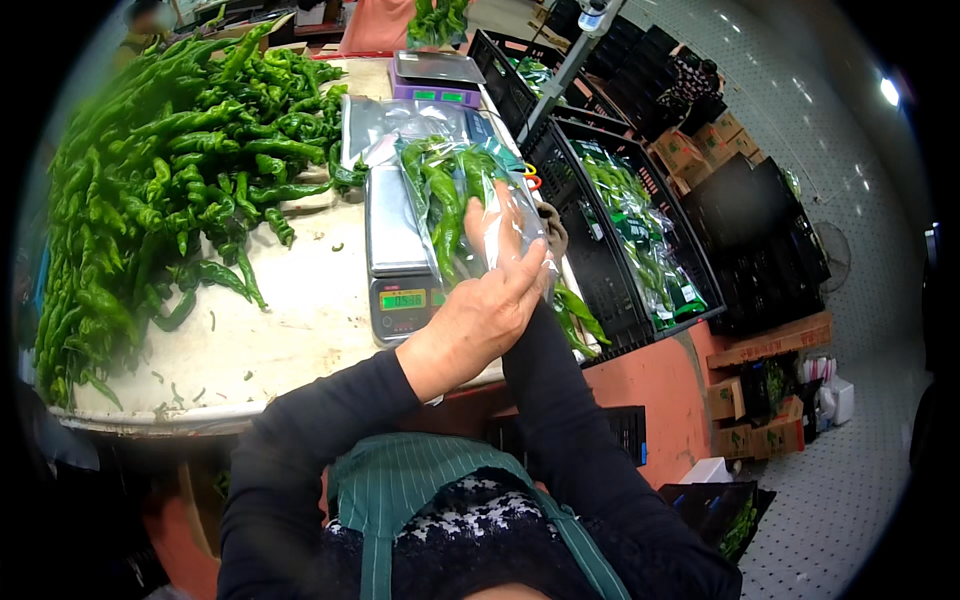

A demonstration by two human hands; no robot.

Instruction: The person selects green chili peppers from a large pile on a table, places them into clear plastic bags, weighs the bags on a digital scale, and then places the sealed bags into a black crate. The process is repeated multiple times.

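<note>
A digital scale (401,225) with a steel plate and a lit display stands near the table's right edge. A clear plastic bag (427,202) holding long green peppers (444,202) is over its right side. My right hand (496,225) reaches into the bag, its fingers against the peppers and partly hidden by the shiny film. Crossing over my right wrist, my left hand (487,311) grips the bag's mouth. More empty-looking clear bags (375,124) lie beyond the scale. Some loose green peppers (577,311) lie right of my wrists.
A big heap of green peppers (187,150) covers the table's left side. Behind is a purple scale (439,79). Black crates (637,225) with bagged peppers stand at right, past scissors with coloured handles (532,176) and a metal post (559,75). A person (694,82) is farther off.
</note>
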